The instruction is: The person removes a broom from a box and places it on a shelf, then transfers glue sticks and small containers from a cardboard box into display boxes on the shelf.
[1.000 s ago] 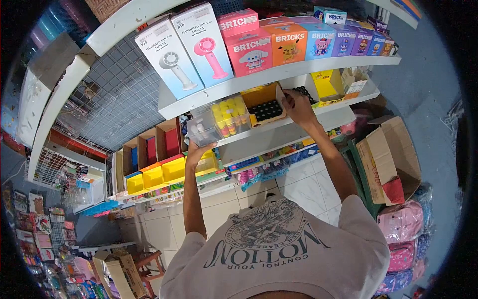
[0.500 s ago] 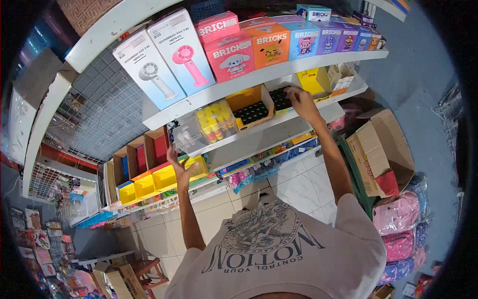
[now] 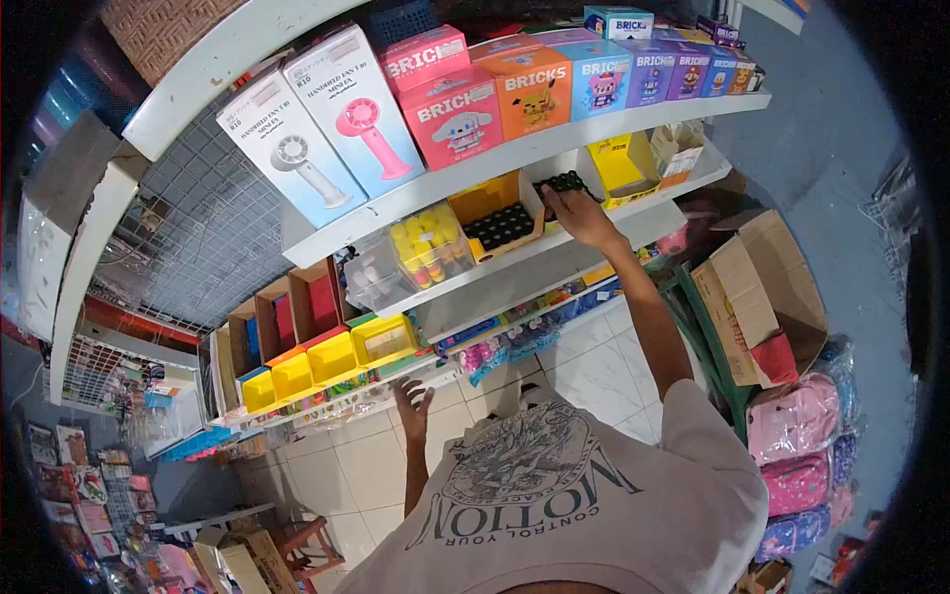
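Observation:
My right hand (image 3: pixel 581 218) reaches over the front of a box of small black round-topped items (image 3: pixel 566 182) on the middle shelf. Its fingers are bent down and pressed together there; what they grip is hidden. To its left stands a yellow box (image 3: pixel 487 196) filled with similar black items (image 3: pixel 501 229). Farther left, a clear container (image 3: pixel 456 264) holds yellow-topped pieces (image 3: pixel 424 238). My left hand (image 3: pixel 412 404) is lower, in front of the bottom shelf, fingers apart and holding nothing. Near it is a row of yellow bins (image 3: pixel 334 358).
Brick toy boxes (image 3: pixel 457 119) and handheld fan boxes (image 3: pixel 351 109) line the upper shelf (image 3: pixel 515 148). A yellow open box (image 3: pixel 623 163) stands right of my right hand. An open cardboard carton (image 3: pixel 762 297) and wrapped pink bags (image 3: pixel 792 421) are at the right.
My left hand has dropped from beside the clear containers to below the yellow bins. My right hand has moved slightly left and down over the front of the black items' box.

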A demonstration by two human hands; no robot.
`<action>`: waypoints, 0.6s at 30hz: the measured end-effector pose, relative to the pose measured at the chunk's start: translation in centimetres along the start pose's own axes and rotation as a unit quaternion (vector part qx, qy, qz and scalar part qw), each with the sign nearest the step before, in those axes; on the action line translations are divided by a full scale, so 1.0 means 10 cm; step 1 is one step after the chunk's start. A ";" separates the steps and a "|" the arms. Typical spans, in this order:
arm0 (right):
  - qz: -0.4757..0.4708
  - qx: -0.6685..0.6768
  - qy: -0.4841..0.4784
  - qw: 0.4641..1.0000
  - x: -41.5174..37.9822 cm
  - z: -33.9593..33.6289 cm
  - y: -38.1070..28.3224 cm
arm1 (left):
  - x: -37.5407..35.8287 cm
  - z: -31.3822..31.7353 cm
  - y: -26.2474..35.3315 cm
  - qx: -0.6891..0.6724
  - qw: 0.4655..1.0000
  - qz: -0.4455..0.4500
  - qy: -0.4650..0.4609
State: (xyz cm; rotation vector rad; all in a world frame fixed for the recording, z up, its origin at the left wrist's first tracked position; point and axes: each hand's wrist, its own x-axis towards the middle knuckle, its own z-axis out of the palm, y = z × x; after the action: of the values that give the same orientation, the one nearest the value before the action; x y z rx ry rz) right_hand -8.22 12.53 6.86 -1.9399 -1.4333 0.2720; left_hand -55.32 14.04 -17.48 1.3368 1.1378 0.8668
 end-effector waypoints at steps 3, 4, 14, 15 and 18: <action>-0.012 0.007 0.000 1.000 0.01 0.08 0.16 | -0.05 0.30 0.35 0.099 0.986 0.121 -0.065; -0.016 0.012 -0.001 1.000 0.01 0.10 0.21 | -0.04 0.44 0.53 0.120 0.977 0.148 -0.091; -0.129 0.018 0.092 0.987 -0.23 0.05 -0.01 | 0.38 1.87 2.10 0.259 0.796 0.522 -0.162; -0.150 0.006 0.107 0.983 -0.28 0.04 0.01 | 0.43 1.96 2.16 0.260 0.792 0.531 -0.154; -0.179 -0.032 0.076 0.980 -0.35 -0.09 0.16 | 0.49 2.26 2.36 0.262 0.804 0.525 -0.100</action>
State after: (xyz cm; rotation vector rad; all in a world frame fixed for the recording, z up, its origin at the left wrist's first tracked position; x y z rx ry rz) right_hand -7.81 8.80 5.64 -1.6702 -1.6690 -0.0874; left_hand -29.25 14.48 2.78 2.5535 0.3741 1.1596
